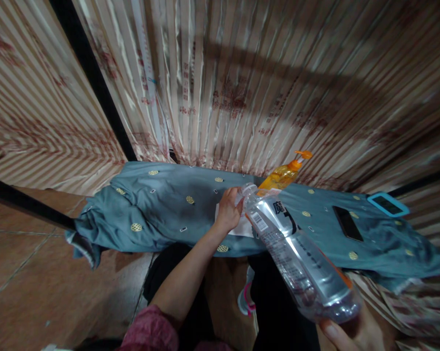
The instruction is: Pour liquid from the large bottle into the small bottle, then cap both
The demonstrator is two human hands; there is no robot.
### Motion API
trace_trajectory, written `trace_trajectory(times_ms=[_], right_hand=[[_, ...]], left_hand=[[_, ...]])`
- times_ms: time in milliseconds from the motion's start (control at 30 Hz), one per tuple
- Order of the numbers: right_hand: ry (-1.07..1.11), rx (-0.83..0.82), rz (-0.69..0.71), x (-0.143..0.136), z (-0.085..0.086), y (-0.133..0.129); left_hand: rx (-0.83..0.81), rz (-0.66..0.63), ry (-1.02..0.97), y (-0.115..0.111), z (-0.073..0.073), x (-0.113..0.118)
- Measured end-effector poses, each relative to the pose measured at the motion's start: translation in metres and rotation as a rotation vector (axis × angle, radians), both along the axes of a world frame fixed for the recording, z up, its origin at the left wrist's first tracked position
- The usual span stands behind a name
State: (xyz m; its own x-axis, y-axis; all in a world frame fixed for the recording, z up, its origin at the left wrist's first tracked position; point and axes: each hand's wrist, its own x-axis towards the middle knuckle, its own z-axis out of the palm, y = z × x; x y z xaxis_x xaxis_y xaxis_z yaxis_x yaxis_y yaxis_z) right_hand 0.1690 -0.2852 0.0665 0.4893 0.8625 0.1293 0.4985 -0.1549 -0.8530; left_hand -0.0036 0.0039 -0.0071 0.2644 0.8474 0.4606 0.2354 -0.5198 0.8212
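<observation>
Here the right hand (pixel 351 334) gripped the base of a clear plastic bottle (pixel 296 253), only the thumb and part of the palm showing at the lower edge of the view. The bottle was tipped well over, its base low and near the person, its neck pointing up and away over the near edge of the table (pixel 161 204). It had a silver label with dark characters and a barcode, and looked nearly empty.

The left hand (pixel 229 209) was closed around the bottle's neck, fingers curled at the cap end; whether a cap sat under them could not be told. Its forearm ran down to a dark pink sleeve (pixel 150 331).

The table was draped in a blue-grey cloth (pixel 139 229) with small gold dots, bunched and hanging at the left end. A white sheet of paper (pixel 241 226) lay on the cloth just under the left hand, near the front edge. Behind the bottle's neck, toward the back edge, stood an orange pump bottle (pixel 283 175). A dark phone (pixel 347 223) lay flat toward the right end, and a device in a light blue case (pixel 388 204) sat at the far right corner. Striped curtain (pixel 241 73) hung behind the table.
</observation>
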Motion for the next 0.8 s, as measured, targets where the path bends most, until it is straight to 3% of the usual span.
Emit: trace_trajectory(times_ms=[67,167,333,400,433,467,533,600,767,800], right_hand=[[-0.032,-0.031,0.081,0.010,-0.004,-0.002],[-0.036,-0.029,0.063,0.018,-0.005,-0.002],[0.021,-0.014,0.079,-0.011,0.004,0.003],[0.039,0.057,-0.153,-0.023,0.008,0.006],[0.037,0.074,-0.187,-0.026,0.009,0.006],[0.042,0.064,-0.153,-0.025,0.009,0.006],[0.011,0.017,0.053,-0.015,0.008,0.006],[-0.036,0.013,0.121,-0.003,0.007,0.004],[-0.060,0.024,0.086,-0.009,0.008,0.003],[-0.032,0.051,-0.046,-0.016,0.009,0.004]], left_hand=[[-0.003,0.005,0.004,0.000,0.000,0.000],[-0.006,0.009,0.006,-0.001,0.000,0.000],[-0.005,0.007,0.003,0.000,-0.001,0.000],[-0.006,0.012,0.007,0.001,-0.002,0.000],[-0.007,0.015,0.010,0.001,-0.003,0.000],[-0.009,0.018,0.012,0.001,-0.003,0.000],[-0.008,0.019,0.011,0.001,-0.003,0.001],[-0.005,0.018,0.007,0.001,-0.003,0.001],[0.000,0.014,0.002,0.001,-0.003,0.001],[0.000,0.013,0.004,0.001,-0.003,0.000]])
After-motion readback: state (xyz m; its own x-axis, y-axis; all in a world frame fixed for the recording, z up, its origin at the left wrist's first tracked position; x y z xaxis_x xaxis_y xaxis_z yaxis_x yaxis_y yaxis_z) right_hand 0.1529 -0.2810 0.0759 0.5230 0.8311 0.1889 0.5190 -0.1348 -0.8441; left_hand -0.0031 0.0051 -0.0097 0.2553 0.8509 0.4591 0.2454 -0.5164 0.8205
